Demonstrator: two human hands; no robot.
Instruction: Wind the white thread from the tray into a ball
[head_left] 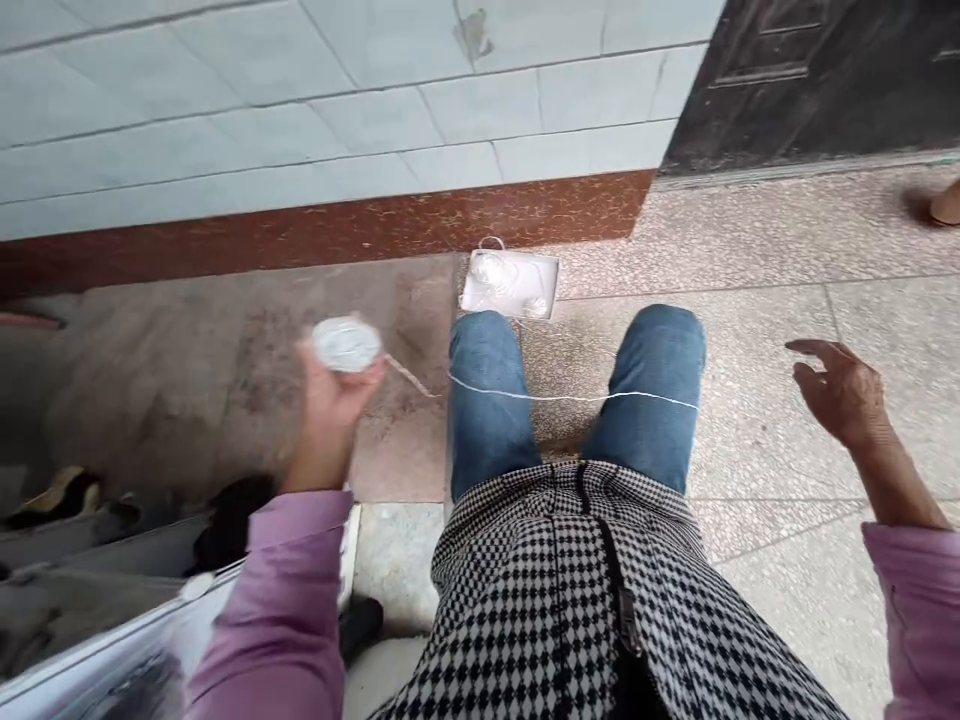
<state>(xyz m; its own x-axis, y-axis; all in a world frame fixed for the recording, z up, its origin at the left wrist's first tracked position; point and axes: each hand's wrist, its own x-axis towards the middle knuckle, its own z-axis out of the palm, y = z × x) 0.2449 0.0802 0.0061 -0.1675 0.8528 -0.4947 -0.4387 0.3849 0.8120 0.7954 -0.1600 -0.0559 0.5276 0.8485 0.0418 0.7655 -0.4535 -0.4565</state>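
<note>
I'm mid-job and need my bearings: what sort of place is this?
Probably a home's entryway or porch, judging by the tiled wall, dark panelled door and terrazzo-like floor.

Holds a yarn ball (346,344) in the left hand (335,398), left of the knees (660,345); has the right hand (846,396) out to their right, a strand (562,398) across the knees. Faces a wall (360,150), with a door (817,100) right of it and, between wall and knees, a tray (547,276) of yarn (493,271) on the floor (757,350).

texts: none legible; labels, brands: none; numbers, signs: none
</note>
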